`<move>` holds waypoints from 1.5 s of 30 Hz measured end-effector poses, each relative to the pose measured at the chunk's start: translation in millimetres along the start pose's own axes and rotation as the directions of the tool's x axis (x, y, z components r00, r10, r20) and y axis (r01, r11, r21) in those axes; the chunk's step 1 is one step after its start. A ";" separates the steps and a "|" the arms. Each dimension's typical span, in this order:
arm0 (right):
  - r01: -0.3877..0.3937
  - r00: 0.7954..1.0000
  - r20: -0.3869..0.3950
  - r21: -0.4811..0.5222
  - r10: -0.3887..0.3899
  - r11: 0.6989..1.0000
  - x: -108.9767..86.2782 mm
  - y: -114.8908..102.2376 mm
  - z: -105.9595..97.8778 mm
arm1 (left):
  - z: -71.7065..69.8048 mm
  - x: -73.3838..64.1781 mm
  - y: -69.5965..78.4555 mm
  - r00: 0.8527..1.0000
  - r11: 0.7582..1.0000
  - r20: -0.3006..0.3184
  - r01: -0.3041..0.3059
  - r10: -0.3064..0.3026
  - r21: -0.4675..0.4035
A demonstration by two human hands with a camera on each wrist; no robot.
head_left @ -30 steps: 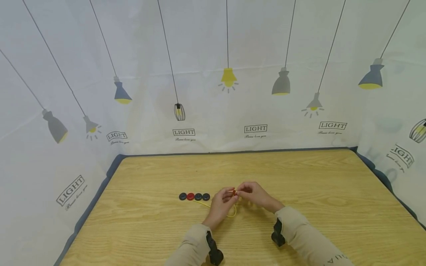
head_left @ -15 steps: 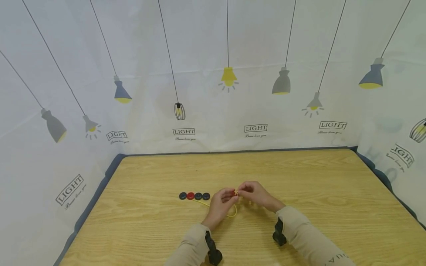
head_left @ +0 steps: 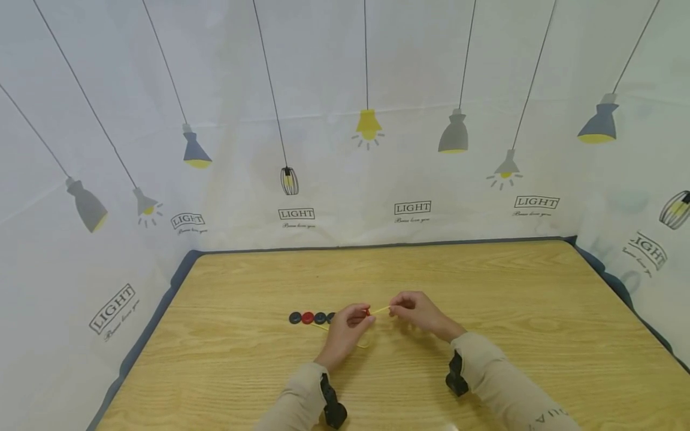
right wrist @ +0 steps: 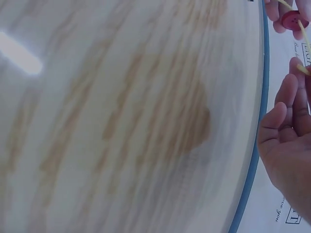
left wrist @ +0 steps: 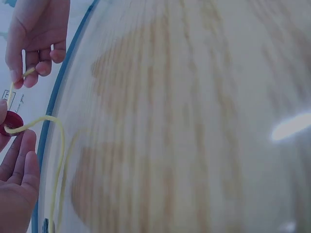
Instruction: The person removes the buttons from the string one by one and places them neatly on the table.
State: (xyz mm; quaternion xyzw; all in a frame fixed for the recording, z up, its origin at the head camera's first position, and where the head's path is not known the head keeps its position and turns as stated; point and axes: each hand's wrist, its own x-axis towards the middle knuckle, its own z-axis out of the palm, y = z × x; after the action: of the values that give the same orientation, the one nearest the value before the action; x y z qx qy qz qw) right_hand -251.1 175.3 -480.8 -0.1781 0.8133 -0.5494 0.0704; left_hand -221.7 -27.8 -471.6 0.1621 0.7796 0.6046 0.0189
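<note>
My left hand [head_left: 345, 334] pinches a red button [right wrist: 293, 21] by its edge, above the table. A yellow string [left wrist: 61, 150] passes through the button, and its long tail loops down toward the table. To the right, my right hand [head_left: 423, 314] pinches the string near its other end, and the stretch between the hands is drawn nearly straight. On the table beside the left hand lies a row of round buttons: dark ones [head_left: 294, 318] and one red one [head_left: 307, 318]. The left hand partly hides the row's right end.
The wooden table [head_left: 485, 281] has a dark blue edging [head_left: 269, 249] along the back. White sheets printed with hanging lamps [head_left: 369, 126] enclose its back and sides. Both wrists carry black camera mounts [head_left: 457, 374].
The yellow string now stretches out from the button, as the hands have drawn apart. My left hand has shifted left with the button and covers part of the row; the right moved slightly right.
</note>
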 end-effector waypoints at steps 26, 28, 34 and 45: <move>-0.050 0.999 -0.005 0.022 0.050 0.998 -10.0 5.5 -9.9 | -39.8 0.2 -15.2 0.999 0.993 -0.022 -0.022 0.024 0.119; -0.053 0.999 -0.006 0.023 0.053 0.998 -10.2 5.7 -10.4 | -43.1 3.3 -26.0 1.000 0.990 -0.021 -0.019 0.022 0.143; -0.054 0.998 -0.014 0.012 0.054 0.998 -11.4 4.2 -12.0 | -55.4 3.9 -33.1 1.000 0.982 -0.020 -0.019 0.023 0.190; -0.058 0.998 -0.022 0.003 0.058 0.998 -12.5 5.9 -12.6 | -78.6 -6.4 -37.5 0.998 0.979 -0.060 -0.006 0.019 0.202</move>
State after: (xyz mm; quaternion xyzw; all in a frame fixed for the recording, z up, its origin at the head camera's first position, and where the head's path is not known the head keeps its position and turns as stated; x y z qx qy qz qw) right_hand -244.6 192.9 -482.3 -0.1485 0.8183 -0.5499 0.0775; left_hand -241.9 -111.4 -487.1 0.1494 0.8360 0.5273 -0.0254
